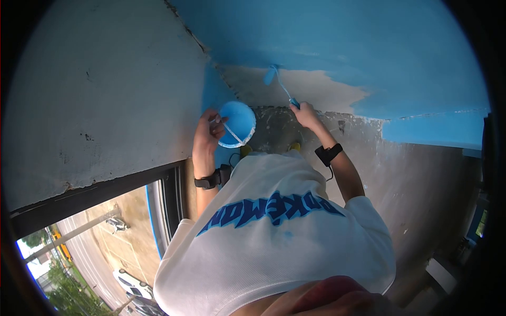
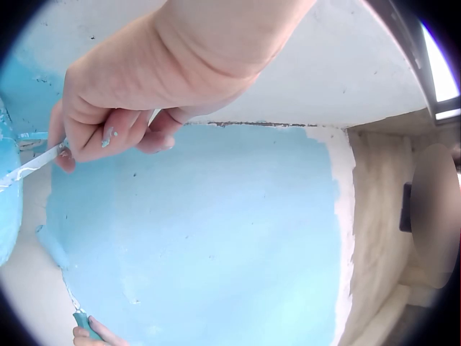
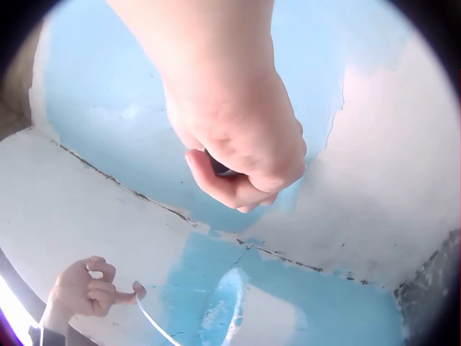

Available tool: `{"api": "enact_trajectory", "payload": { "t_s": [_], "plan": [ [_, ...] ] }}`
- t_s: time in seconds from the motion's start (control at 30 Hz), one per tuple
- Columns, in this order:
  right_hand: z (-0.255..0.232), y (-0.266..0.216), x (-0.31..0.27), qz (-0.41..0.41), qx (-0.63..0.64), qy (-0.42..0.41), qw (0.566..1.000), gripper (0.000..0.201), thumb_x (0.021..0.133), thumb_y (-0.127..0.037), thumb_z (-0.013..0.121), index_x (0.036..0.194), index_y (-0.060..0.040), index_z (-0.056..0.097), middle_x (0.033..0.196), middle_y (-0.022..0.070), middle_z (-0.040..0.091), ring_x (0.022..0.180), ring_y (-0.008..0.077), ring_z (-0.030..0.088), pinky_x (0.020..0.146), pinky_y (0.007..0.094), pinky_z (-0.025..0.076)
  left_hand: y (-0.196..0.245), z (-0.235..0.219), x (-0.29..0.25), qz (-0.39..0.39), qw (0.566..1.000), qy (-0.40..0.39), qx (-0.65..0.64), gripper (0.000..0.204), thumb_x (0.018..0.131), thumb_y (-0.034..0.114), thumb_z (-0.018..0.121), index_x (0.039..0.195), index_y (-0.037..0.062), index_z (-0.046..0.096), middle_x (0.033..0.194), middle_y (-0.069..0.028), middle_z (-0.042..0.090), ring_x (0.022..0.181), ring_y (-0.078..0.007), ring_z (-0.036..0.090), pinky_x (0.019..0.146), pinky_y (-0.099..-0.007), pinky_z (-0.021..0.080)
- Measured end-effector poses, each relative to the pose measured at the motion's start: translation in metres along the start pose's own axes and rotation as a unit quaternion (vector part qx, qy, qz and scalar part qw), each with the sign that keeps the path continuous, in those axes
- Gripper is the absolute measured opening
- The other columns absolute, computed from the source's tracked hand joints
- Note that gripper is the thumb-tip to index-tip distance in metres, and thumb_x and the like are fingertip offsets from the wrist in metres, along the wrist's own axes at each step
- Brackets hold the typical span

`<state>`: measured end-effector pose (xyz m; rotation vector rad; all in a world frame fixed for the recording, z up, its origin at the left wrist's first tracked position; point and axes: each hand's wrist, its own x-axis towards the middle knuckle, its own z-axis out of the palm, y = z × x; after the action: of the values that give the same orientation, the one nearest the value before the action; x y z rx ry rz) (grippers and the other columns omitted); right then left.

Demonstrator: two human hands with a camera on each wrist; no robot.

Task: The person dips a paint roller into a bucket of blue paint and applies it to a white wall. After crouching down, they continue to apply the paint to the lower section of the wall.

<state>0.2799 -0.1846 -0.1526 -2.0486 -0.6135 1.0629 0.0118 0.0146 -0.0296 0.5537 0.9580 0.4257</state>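
Observation:
My left hand (image 1: 208, 131) grips the white handle (image 1: 233, 132) of a round paint bucket (image 1: 252, 126), which hangs beside the wall corner. Blue paint coats the inside of the bucket. Paint specks show on the left fingers (image 2: 109, 135). Out in front, my right hand (image 1: 307, 116) holds a small paint roller by its teal grip (image 2: 81, 321). The blue-coated roller head (image 1: 270, 75) is at the wall, where blue meets a pale unpainted patch (image 1: 316, 89). In the right wrist view, most of the roller is hidden behind the right hand (image 3: 241, 158).
The blue painted wall (image 1: 369, 47) meets a grey-white wall (image 1: 121, 79) along a rough cracked seam. A dark-framed window (image 1: 168, 200) is at the lower left, with parked cars outside. Below the patch lies a grey, paint-spotted floor (image 1: 363, 152).

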Motion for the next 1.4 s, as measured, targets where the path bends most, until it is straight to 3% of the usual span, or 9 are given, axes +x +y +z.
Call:
{"api": "enact_trajectory", "payload": {
  "t_s": [0.03, 0.13, 0.3, 0.8, 1.0, 1.1, 1.13, 1.27, 1.4],
  "plan": [
    [-0.001, 0.004, 0.003, -0.116, -0.259, 0.083, 0.955, 0.033, 0.096, -0.029, 0.055, 0.088, 0.0021, 0.055, 0.067, 0.0173, 0.061, 0.057, 0.0348, 0.061, 0.053, 0.043, 0.046, -0.001, -0.001, 0.002, 0.003, 1.0, 0.01, 0.007, 0.017, 0.083, 0.016, 0.058, 0.076, 0.004, 0.049, 0.08, -0.0175, 0.055, 0.045, -0.0075, 0.027, 0.042, -0.0216, 0.024],
    [-0.013, 0.005, -0.002, -0.149, -0.256, 0.115, 0.948, 0.035, 0.095, -0.029, 0.055, 0.09, 0.0054, 0.058, 0.078, 0.0274, 0.062, 0.074, 0.0471, 0.061, 0.068, 0.0507, 0.049, 0.0, 0.002, 0.002, 0.002, 1.0, 0.016, 0.015, 0.019, 0.083, 0.018, 0.058, 0.075, 0.0037, 0.049, 0.086, -0.0254, 0.057, 0.045, -0.0084, 0.027, 0.041, -0.0216, 0.025],
    [-0.047, 0.02, -0.02, -0.109, -0.304, 0.193, 0.927, 0.035, 0.096, -0.032, 0.054, 0.093, 0.0029, 0.057, 0.076, 0.0249, 0.063, 0.076, 0.0449, 0.063, 0.069, 0.0514, 0.05, -0.002, 0.011, -0.002, -0.015, 0.999, 0.037, 0.005, 0.014, 0.082, 0.014, 0.058, 0.076, 0.0054, 0.049, 0.08, -0.0156, 0.055, 0.044, -0.007, 0.026, 0.041, -0.021, 0.022],
    [-0.156, 0.086, -0.088, 0.005, -0.334, 0.249, 0.909, 0.031, 0.096, -0.029, 0.053, 0.097, 0.0017, 0.055, 0.075, 0.0225, 0.065, 0.072, 0.0422, 0.065, 0.068, 0.05, 0.053, -0.024, 0.012, -0.008, 0.061, 0.991, 0.118, -0.006, 0.015, 0.081, 0.015, 0.054, 0.074, 0.006, 0.044, 0.088, -0.032, 0.057, 0.043, -0.0087, 0.025, 0.041, -0.0218, 0.024],
    [-0.153, 0.09, -0.091, -0.043, -0.181, 0.22, 0.957, 0.035, 0.095, -0.032, 0.055, 0.09, 0.0027, 0.057, 0.071, 0.025, 0.063, 0.067, 0.0441, 0.062, 0.061, 0.0464, 0.05, -0.02, 0.014, -0.002, 0.066, 0.991, 0.119, 0.018, 0.015, 0.081, 0.014, 0.053, 0.073, 0.0068, 0.043, 0.089, -0.0331, 0.056, 0.043, -0.0087, 0.025, 0.042, -0.0219, 0.025],
    [-0.142, 0.099, -0.095, -0.082, -0.132, 0.229, 0.961, 0.037, 0.095, -0.035, 0.057, 0.082, -0.0004, 0.055, 0.061, 0.0169, 0.059, 0.054, 0.0326, 0.059, 0.048, 0.0378, 0.045, -0.02, 0.019, -0.008, 0.032, 0.994, 0.105, 0.026, 0.015, 0.081, 0.015, 0.052, 0.072, 0.0066, 0.043, 0.09, -0.0334, 0.056, 0.043, -0.009, 0.025, 0.042, -0.0223, 0.024],
    [-0.145, 0.084, -0.109, -0.005, 0.055, 0.166, 0.985, 0.037, 0.095, -0.037, 0.057, 0.081, -0.0027, 0.054, 0.058, 0.0098, 0.053, 0.049, 0.0235, 0.053, 0.043, 0.0327, 0.039, -0.02, 0.021, -0.009, 0.029, 0.993, 0.112, 0.022, 0.015, 0.081, 0.015, 0.052, 0.073, 0.0064, 0.043, 0.09, -0.0337, 0.056, 0.043, -0.0091, 0.025, 0.042, -0.0226, 0.024],
    [-0.154, 0.054, -0.133, 0.098, 0.428, 0.053, 0.897, 0.034, 0.096, -0.038, 0.057, 0.082, -0.0079, 0.049, 0.06, -0.0061, 0.036, 0.043, 0.0035, 0.034, 0.036, 0.0225, 0.022, -0.022, 0.013, -0.003, 0.028, 0.992, 0.122, 0.001, 0.015, 0.081, 0.014, 0.053, 0.073, 0.0057, 0.044, 0.09, -0.0333, 0.056, 0.043, -0.0092, 0.026, 0.041, -0.0231, 0.023],
    [-0.173, 0.04, -0.13, 0.11, 0.49, 0.019, 0.864, 0.032, 0.097, -0.035, 0.055, 0.087, -0.0057, 0.049, 0.061, -0.0069, 0.036, 0.042, 0.0023, 0.031, 0.035, 0.0207, 0.021, -0.026, 0.011, -0.003, 0.025, 0.991, 0.128, 0.0, 0.014, 0.081, 0.014, 0.055, 0.075, 0.0059, 0.045, 0.086, -0.0295, 0.056, 0.044, -0.0094, 0.027, 0.041, -0.0229, 0.023]
  ]
}}
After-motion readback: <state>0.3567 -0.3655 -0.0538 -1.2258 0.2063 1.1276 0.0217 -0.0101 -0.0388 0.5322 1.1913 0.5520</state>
